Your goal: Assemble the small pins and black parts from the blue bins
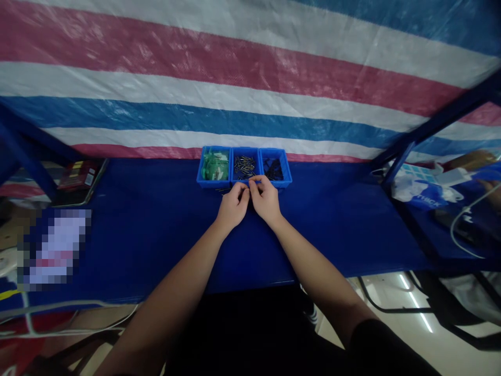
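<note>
My left hand (234,204) and my right hand (265,197) meet over the table, just in front of three joined blue bins. Both are closed in a pinch, fingertips almost touching; whatever is between them is too small to make out. The left bin (214,184) holds a green plastic bag (215,166) with pale pieces. In the middle bin lie many brass-coloured, thin metal pieces (245,166) that look like screws or pins. Dark small parts (273,169) fill part of the right bin (282,184). A few thin pieces lie on the table beside my left hand.
The blue table (148,224) runs left to right before a striped plastic sheet (219,68). At left lie a dark red box (79,175) and a blurred-out panel (58,248). At right, beyond a blue frame post (397,162), are a plastic bag (422,193) and a white cable (454,230).
</note>
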{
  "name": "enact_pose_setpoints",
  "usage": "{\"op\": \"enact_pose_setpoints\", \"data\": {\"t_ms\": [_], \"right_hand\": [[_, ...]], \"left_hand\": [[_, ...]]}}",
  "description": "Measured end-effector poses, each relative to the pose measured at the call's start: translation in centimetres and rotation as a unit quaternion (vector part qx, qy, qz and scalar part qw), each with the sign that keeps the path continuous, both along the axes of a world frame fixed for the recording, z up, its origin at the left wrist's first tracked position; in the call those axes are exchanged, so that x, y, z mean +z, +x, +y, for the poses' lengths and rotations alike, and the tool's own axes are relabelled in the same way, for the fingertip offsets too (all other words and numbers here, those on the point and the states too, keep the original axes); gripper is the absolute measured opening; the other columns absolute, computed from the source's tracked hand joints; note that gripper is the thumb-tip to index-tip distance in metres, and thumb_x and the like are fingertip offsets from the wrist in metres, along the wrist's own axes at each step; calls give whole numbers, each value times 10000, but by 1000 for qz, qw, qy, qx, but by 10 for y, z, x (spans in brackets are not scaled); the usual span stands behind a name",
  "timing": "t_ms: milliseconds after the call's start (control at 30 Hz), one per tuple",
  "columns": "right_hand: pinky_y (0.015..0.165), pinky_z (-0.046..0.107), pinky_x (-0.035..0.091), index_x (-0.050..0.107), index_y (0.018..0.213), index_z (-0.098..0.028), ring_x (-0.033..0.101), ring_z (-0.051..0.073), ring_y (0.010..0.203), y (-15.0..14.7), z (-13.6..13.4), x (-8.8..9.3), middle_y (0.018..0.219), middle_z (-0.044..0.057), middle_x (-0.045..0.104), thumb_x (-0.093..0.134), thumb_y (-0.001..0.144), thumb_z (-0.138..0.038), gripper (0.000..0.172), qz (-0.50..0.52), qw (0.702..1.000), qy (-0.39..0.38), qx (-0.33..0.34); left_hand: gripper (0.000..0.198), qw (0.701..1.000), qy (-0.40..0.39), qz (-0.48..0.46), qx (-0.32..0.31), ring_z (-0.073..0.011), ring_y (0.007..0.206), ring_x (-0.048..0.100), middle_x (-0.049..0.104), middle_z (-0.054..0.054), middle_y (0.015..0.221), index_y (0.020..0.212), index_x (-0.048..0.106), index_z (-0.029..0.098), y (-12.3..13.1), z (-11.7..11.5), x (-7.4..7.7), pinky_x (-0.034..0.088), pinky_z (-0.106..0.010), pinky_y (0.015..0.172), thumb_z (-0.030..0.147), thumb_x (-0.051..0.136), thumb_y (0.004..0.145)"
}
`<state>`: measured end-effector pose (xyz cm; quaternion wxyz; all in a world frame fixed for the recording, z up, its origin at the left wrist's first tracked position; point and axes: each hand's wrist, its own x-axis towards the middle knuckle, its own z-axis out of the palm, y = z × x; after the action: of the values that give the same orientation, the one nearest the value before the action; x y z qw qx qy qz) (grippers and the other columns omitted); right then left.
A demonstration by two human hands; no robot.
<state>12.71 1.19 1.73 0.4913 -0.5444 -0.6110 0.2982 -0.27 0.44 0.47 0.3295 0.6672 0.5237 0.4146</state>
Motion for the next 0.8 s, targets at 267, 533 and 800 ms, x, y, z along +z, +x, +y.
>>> {"op": "enact_pose_setpoints", "data": {"t_ms": [267,533,800], "right_hand": [[542,279,364,619,988,-245,465,123,506,0,1,-3,586,-42,543,525,951,-433,214,11,1000,6,8],[559,283,399,616,993,-239,484,124,525,0,0,-2,606,-35,561,512,954,-431,221,-4,1000,-2,7],[546,269,366,615,994,-231,470,111,513,0,1,-3,587,-45,542,512,954,-417,217,-6,1000,0,7]], "left_hand": [[201,1000,-2,-4,2,-152,680,600,648,-3,748,938,583,230,0,0,-2,396,-259,638,383,456,970],[206,1000,-1,2,6,-152,689,617,662,-4,761,957,591,230,0,0,-1,401,-265,640,385,457,974],[201,1000,2,-2,5,-145,676,603,639,6,734,942,584,229,1,0,-3,386,-254,632,381,457,974]]}}
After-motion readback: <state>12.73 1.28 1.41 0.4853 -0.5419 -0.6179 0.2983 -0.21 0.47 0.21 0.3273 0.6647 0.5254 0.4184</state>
